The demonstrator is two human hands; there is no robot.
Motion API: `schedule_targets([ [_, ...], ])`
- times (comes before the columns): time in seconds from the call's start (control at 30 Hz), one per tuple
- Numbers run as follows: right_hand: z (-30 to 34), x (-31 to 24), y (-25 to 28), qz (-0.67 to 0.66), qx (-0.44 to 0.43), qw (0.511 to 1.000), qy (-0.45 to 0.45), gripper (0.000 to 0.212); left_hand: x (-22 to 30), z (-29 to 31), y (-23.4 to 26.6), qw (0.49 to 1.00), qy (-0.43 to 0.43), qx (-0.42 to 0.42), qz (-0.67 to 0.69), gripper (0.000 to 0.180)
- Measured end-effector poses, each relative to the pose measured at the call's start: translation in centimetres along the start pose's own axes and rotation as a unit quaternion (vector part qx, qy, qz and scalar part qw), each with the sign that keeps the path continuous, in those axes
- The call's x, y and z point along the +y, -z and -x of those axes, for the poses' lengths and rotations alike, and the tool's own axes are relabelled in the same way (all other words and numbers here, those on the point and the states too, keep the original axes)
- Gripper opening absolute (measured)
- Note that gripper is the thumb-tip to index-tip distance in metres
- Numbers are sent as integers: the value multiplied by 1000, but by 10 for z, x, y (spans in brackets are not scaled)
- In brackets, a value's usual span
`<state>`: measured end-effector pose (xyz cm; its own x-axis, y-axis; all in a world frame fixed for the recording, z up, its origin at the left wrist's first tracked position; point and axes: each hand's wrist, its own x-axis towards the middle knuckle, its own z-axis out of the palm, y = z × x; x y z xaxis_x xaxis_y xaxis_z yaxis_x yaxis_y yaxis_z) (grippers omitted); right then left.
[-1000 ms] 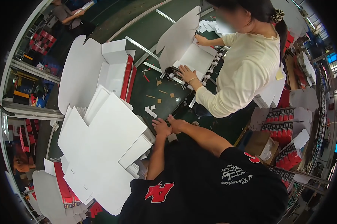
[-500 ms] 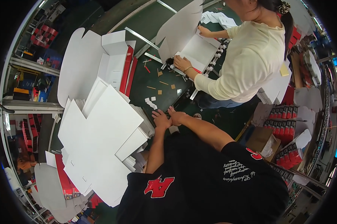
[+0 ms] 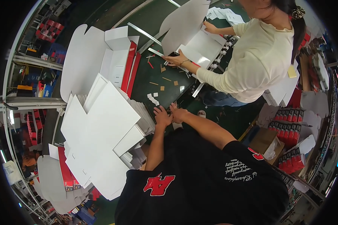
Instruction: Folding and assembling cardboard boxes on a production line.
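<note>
From afar I rest my left hand [image 3: 163,117] and right hand [image 3: 179,113] at the edge of the counter [image 3: 170,93], seemingly for support; I cannot tell whether either grip holds anything. White cardboard blanks [image 3: 101,129] lie just left, likely stacked flat to save room.

Dial centred on the two hands, 12 at top. Left hand [image 3: 163,116]: fingers spread at near edge of green table [image 3: 167,99]. Right hand [image 3: 179,113]: just beside it, palm hidden. White card scraps [image 3: 152,99] at 10 to 11, near left fingertips; brown squares [image 3: 162,88] at 11. Large white cardboard sheets [image 3: 97,135], stacked unevenly, 8 to 9. Open red-sided box [image 3: 114,69], 10 to 11. Person in cream top [image 3: 247,63], 2, hands at second open box [image 3: 204,50], 1. Red cartons [image 3: 287,128] in rows, just past 3.
</note>
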<state>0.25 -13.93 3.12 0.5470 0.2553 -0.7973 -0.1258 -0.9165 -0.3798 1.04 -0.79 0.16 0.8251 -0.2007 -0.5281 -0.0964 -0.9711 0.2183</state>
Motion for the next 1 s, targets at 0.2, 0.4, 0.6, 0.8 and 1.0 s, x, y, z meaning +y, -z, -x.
schedule_targets([
  [0.2,-12,9,-9,0,19,1000,12,100,1,2,1,1000,-1,6,5,102],
  [0.4,-16,8,-11,9,12,1000,18,102,2,3,3,1000,8,-1,5,103],
  [0.6,-13,10,-9,13,17,1000,19,102,4,3,2,999,-15,30,27,96],
  [0.8,-6,7,-3,24,-1,1000,12,98,3,3,1,999,-18,34,25,95],
  [1.0,-7,9,-4,32,5,999,23,97,4,0,1,1000,-7,14,8,99],
])
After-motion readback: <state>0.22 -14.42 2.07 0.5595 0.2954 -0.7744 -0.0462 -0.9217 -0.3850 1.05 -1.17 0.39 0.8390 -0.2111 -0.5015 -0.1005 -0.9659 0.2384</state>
